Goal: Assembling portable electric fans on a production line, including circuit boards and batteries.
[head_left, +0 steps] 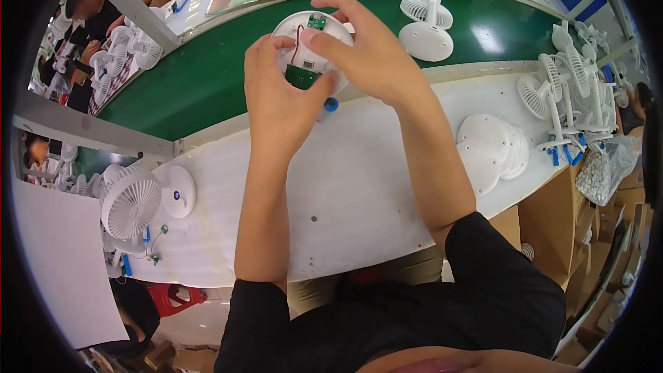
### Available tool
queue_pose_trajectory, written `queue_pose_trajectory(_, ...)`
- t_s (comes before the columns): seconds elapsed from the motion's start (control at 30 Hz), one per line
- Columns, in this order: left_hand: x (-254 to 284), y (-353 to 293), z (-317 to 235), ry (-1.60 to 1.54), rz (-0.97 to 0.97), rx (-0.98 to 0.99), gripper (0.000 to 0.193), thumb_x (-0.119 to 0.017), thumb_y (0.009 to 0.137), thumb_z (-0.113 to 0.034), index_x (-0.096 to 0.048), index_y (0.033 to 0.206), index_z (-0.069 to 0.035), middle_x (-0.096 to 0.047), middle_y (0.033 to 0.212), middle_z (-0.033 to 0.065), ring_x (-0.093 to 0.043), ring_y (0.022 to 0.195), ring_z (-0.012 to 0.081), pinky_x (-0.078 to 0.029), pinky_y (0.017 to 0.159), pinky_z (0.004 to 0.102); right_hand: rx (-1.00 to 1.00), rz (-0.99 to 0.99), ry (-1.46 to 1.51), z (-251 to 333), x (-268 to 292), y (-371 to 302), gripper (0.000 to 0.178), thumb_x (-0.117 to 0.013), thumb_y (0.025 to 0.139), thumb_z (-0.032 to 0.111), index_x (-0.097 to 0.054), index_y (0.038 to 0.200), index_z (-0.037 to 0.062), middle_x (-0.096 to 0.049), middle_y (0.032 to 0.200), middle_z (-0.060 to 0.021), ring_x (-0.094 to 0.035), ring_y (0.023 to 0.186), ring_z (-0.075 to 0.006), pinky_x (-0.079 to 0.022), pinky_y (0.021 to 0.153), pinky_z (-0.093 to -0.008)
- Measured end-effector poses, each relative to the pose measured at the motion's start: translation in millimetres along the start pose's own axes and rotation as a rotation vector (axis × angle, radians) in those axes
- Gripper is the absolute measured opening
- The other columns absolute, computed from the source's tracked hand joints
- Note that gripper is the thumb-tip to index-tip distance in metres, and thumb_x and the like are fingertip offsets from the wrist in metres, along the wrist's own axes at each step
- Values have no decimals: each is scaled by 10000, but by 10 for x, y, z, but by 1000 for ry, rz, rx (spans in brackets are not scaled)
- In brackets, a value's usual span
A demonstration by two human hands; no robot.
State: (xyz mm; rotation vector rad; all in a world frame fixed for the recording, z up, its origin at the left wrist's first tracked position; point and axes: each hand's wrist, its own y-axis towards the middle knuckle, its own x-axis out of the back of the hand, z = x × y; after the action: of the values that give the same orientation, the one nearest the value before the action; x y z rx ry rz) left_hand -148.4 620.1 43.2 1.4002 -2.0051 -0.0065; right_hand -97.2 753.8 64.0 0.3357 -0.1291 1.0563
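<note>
A left hand and right hand clamp a shared grip on a white housing above the far edge of the desk. Light thumb pressure should best spare its red wire.

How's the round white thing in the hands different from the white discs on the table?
The round white thing shows green boards and a red wire; the white discs show plain faces with little dots. The left hand and right hand hold the round white thing; the white discs lie overlapping on the table. Both are white and round.
</note>
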Motion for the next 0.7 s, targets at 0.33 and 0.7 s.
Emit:
queue_pose_trajectory(0.33, 151, -67, -129, -72, 23, 37, 392, -769, 713, -105, -579, 1046, -23, -515, 1198, 160, -537, 1065, 279, -460, 900, 355, -83, 62, 421, 49, 41, 1, 324, -522, 918, 73, -595, 1232, 53, -584, 1041, -90, -542, 918, -150, -443, 725, -219)
queue_pose_trajectory(0.7, 168, 47, -19, -563, -102, 159, 156, -641, 810, -47, -564, 939, -4, -577, 1041, 125, -542, 962, 208, -442, 820, 281, 116, 0, 166, 23, 34, -6, 312, -540, 854, 8, -634, 1149, 51, -598, 968, -68, -527, 852, -141, -448, 678, -240)
